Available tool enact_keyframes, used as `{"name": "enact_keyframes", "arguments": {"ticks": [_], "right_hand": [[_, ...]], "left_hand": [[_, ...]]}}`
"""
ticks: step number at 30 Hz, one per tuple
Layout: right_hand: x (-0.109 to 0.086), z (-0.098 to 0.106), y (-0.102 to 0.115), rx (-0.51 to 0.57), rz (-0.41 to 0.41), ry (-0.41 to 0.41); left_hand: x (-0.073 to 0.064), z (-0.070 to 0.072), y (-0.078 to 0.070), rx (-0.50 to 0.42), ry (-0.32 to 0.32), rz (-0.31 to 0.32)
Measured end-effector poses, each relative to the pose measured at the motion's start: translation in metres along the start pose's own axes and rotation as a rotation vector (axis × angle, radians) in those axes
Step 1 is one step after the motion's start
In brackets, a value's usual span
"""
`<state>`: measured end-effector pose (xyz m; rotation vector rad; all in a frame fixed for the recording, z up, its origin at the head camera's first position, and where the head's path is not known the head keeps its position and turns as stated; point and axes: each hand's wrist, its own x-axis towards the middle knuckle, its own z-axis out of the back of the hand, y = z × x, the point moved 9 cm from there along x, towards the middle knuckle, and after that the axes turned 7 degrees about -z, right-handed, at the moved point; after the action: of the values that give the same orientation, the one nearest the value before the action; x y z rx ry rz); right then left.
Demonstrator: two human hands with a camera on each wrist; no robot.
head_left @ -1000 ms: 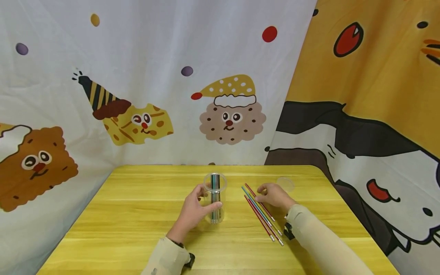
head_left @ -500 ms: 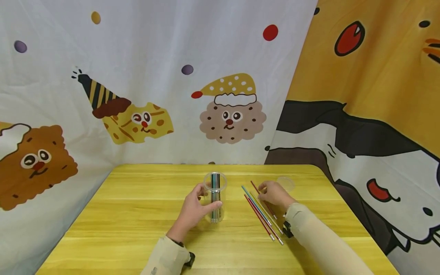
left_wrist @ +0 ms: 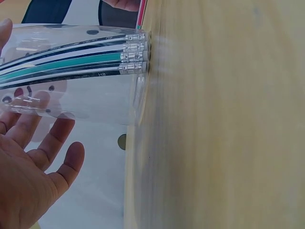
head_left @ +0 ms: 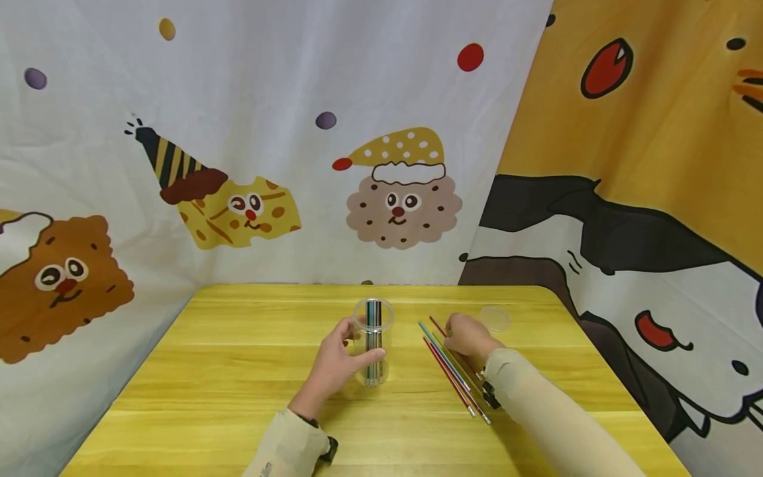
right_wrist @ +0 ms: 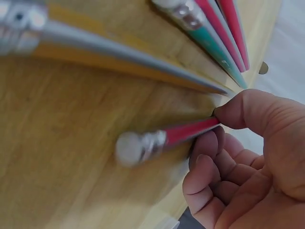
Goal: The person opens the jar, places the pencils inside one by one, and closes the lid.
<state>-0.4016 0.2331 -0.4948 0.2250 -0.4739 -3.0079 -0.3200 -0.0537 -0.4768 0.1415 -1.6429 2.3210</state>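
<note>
The left hand (head_left: 336, 358) holds a tall clear jar (head_left: 391, 315) standing on the yellow desk (head_left: 238, 371). A bunch of thin pencils (head_left: 373, 344) stands up inside the jar. The right hand (head_left: 471, 336) is over a dark red pencil (head_left: 437, 325), and one end pokes out. Next to it lie a yellow pencil (head_left: 457, 366), a blue pencil (head_left: 444, 356) and two red pencils (head_left: 447, 372), all slanting. A round clear lid (head_left: 495, 318) lies just past the right hand. Both arms have light tan sleeves (head_left: 554, 404). Behind the desk hangs a white cloth (head_left: 262, 79) with funny cheese and cookie faces, and the right side is orange and black.
</note>
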Motion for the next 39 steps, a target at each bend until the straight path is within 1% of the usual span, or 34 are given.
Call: {"name": "enact_keyframes", "arguments": {"ticks": [2, 5, 7, 10, 15, 19, 22, 26, 28, 30, 32, 35, 39], "right_hand": [[0.000, -0.001, 0.001, -0.012, 0.003, 0.008], [-0.001, -0.001, 0.001, 0.036, 0.019, 0.046], [-0.002, 0.001, -0.001, 0.102, 0.021, 0.074], [-0.003, 0.008, -0.009, 0.231, 0.016, 0.090], [-0.002, 0.016, -0.027, 0.450, -0.020, 0.113], [-0.002, 0.023, -0.039, 0.530, -0.052, 0.097], [-0.001, 0.033, -0.042, 0.590, -0.044, 0.061], [-0.001, 0.056, -0.032, 0.673, 0.038, -0.011], [-0.003, 0.070, -0.022, 0.688, 0.089, -0.052], [-0.005, 0.082, -0.013, 0.709, 0.123, -0.077], [-0.010, 0.090, -0.001, 0.726, 0.149, -0.080], [-0.018, 0.097, 0.017, 0.776, 0.182, -0.057], [-0.029, 0.103, 0.042, 0.917, 0.230, -0.019]], "left_hand": [[0.000, 0.000, 0.000, -0.001, 0.002, -0.001], [0.000, 0.000, -0.001, 0.001, 0.003, -0.002], [0.000, 0.000, -0.001, 0.003, 0.004, -0.007], [0.000, 0.001, -0.001, 0.004, 0.001, -0.014], [0.000, 0.001, 0.000, -0.002, 0.000, -0.013], [0.000, 0.000, 0.000, -0.006, 0.003, -0.009], [0.001, 0.000, -0.001, -0.005, 0.004, -0.006], [0.000, 0.001, -0.002, -0.002, 0.002, -0.007], [0.001, 0.001, -0.003, -0.001, 0.000, -0.011], [0.001, 0.002, -0.003, -0.001, -0.002, -0.013], [0.001, 0.001, -0.003, -0.002, -0.002, -0.012], [0.001, 0.001, -0.002, -0.004, 0.001, -0.007], [0.000, 0.000, 0.000, -0.007, 0.004, -0.007]]}}
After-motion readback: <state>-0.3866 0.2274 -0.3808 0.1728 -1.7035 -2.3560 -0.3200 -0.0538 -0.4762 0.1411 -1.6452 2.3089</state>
